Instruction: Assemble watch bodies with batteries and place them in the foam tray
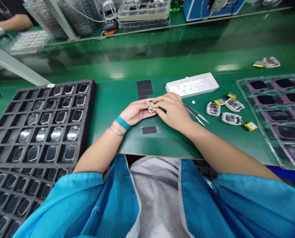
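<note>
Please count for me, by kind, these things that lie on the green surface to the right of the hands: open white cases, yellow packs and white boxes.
Open white cases: 4
Yellow packs: 4
White box: 1
Total: 9
</note>
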`<state>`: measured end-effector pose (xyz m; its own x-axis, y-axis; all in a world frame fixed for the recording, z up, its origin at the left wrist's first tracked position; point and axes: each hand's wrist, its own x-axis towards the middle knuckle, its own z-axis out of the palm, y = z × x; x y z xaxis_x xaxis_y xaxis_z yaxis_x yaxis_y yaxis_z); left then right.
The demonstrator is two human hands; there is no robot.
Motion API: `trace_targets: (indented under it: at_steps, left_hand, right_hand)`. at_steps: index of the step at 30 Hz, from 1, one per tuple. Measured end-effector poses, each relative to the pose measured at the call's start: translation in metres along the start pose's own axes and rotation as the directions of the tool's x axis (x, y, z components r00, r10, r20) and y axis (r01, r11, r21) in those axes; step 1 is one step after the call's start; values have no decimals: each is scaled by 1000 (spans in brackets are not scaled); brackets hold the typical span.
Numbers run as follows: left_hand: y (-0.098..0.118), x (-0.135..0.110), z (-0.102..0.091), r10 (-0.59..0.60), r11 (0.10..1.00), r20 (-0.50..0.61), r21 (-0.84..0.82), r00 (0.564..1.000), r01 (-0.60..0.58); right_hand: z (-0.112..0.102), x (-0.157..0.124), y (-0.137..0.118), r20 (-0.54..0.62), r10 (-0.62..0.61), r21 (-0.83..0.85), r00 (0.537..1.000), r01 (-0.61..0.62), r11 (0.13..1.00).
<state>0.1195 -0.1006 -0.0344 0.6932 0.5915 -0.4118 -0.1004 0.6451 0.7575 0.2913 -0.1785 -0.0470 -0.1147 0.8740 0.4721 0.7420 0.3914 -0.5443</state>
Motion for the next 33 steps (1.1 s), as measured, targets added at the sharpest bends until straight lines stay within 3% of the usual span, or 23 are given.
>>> trace_targets:
  at_steps: [5, 8, 11, 16, 21, 24, 27, 30, 31, 32, 33]
  left_hand:
    - [-8, 4, -8, 96, 991, 0, 95, 995, -95]
    - [-11, 4, -11, 155, 976, 37, 146, 987, -158]
    - [-12, 5, -12, 181, 967, 98, 163, 979, -195]
    - [-14, 13, -13, 215, 965, 130, 126, 968, -231]
    - [-9, 13, -1, 220, 972, -16, 90, 975, -217]
    - [2, -8, -1, 296, 955, -125, 34, 947, -294]
    - [4, -60, -17, 471, 881, -184, 36, 863, -473]
    - [3, -129, -55, 646, 759, -235, 300, 726, -578]
    - [4, -152, -72, 711, 691, -285, 452, 642, -565]
    - [8, -173, -91, 780, 609, -345, 614, 523, -503]
    - [13, -194, -111, 820, 548, -400, 755, 410, -360]
  right_hand:
    - [6, 1, 13, 6, 157, 247, 988, -154, 957]
    - [9, 1, 16, 177, 259, 498, 949, -314, 808]
    - [10, 1, 14, 311, 284, 641, 907, -421, 642]
    - [13, 3, 10, 253, 365, 677, 896, -433, 595]
    - [9, 11, 6, 224, 547, 615, 807, -552, 563]
    - [6, 16, 7, 220, 607, 630, 763, -587, 509]
    - [4, 16, 3, 227, 607, 624, 762, -592, 510]
    - [3, 16, -4, 244, 621, 569, 745, -629, 530]
    - [3, 17, -6, 249, 633, 546, 733, -646, 534]
    - [4, 17, -8, 251, 647, 521, 720, -664, 537]
    - [4, 18, -9, 250, 660, 496, 708, -680, 541]
